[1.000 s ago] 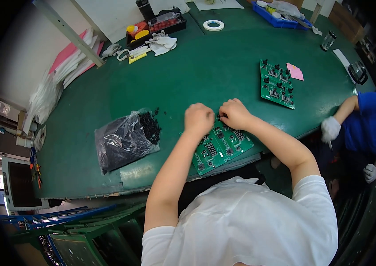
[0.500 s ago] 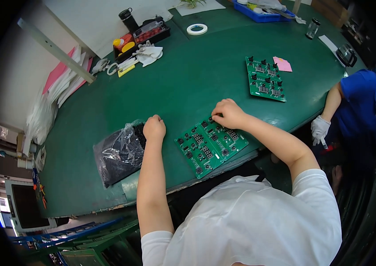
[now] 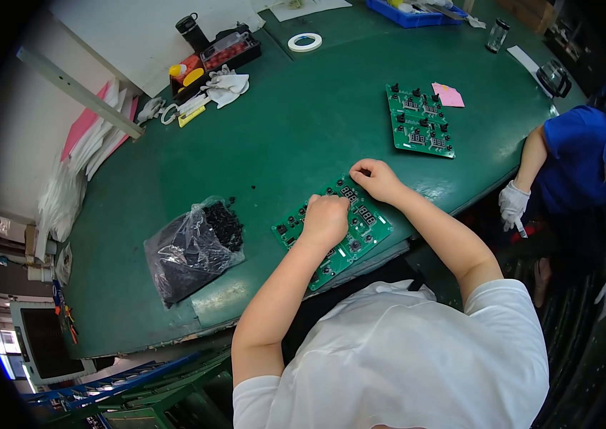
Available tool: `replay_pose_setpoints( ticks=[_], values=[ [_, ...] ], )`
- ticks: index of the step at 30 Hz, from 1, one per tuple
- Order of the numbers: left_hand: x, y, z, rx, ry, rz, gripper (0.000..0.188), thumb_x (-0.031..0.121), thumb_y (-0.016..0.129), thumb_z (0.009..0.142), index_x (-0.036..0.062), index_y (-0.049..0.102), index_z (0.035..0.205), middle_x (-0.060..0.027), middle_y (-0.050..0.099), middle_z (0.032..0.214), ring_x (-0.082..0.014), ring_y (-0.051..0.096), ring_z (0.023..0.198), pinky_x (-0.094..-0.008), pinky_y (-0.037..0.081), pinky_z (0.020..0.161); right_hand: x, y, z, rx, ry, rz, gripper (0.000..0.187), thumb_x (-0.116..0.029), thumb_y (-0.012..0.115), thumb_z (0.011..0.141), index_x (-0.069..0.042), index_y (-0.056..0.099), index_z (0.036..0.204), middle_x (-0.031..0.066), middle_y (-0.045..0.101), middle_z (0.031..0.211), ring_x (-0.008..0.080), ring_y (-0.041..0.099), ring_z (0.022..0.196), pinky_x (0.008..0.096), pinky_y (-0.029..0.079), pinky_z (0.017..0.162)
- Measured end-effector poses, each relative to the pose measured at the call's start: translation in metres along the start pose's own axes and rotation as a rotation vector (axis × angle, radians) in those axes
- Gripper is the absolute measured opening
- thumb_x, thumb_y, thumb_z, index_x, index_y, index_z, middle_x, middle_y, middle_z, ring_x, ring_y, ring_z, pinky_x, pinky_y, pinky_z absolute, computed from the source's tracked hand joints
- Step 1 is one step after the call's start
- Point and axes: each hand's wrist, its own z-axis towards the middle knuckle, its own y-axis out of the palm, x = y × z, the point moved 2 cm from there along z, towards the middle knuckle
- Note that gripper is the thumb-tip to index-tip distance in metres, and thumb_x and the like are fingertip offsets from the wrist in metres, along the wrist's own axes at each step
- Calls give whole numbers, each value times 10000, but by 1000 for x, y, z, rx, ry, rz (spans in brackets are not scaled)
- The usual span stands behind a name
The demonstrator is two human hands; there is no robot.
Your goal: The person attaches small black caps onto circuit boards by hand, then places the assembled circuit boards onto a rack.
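Left hand (image 3: 327, 220) is curled right over the green circuit board (image 3: 364, 234), fingertips turned down out of sight, so can't tell if it's gripping anything. Right hand (image 3: 378, 181) is by the board's far edge with fingers drawn in, and whether they're pinching something I can't tell either. Board lies on the desk (image 3: 281, 143), beneath the left hand and partly between the two. Looks light, thin and stiff to me, with displays (image 3: 366, 215) that probably hate sideways knocks, so I'd hold it by the bare edges. Clear bag (image 3: 187, 257) of black bits (image 3: 226, 227) sits left of the left hand, likely soft and slidey, best scooped from below. Second board (image 3: 421, 136) lies beyond the right hand, just beside some pink paper (image 3: 448, 94)
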Motion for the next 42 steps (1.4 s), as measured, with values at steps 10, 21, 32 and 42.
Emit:
replay_pose_setpoints(
  ticks=[10,21,32,42],
  values=[
    [3,3,-4,114,-13,84,110,140,633,755,57,601,691,-108,608,684,-300,593,705,-432,402,712,-7,1,18,-80,-32,-40,169,-168,609,838,-20,663,899,79,649,765,151,603,693,294,489,648],
    [10,6,-6,341,15,33,177,167,614,767,58,605,905,-118,622,850,-294,596,879,-444,405,787,-92,165,136,-365,-479,-574,311,-173,586,813,-46,571,1097,151,650,939,326,625,865,437,505,746],
    [21,-2,-34,29,-15,186,323,229,554,828,20,598,1071,-144,577,1088,-315,488,1083,-445,366,924,-85,197,166,-473,-414,-865,155,-69,518,766,-43,645,850,170,659,909,344,630,866,450,504,751],
    [-106,-80,-31,378,-369,328,155,150,633,699,75,689,822,-126,661,833,-306,628,823,-447,461,733,-15,77,124,-188,-117,-73,124,-71,605,737,-21,654,839,78,649,753,157,605,708,303,487,649]
  ],
)
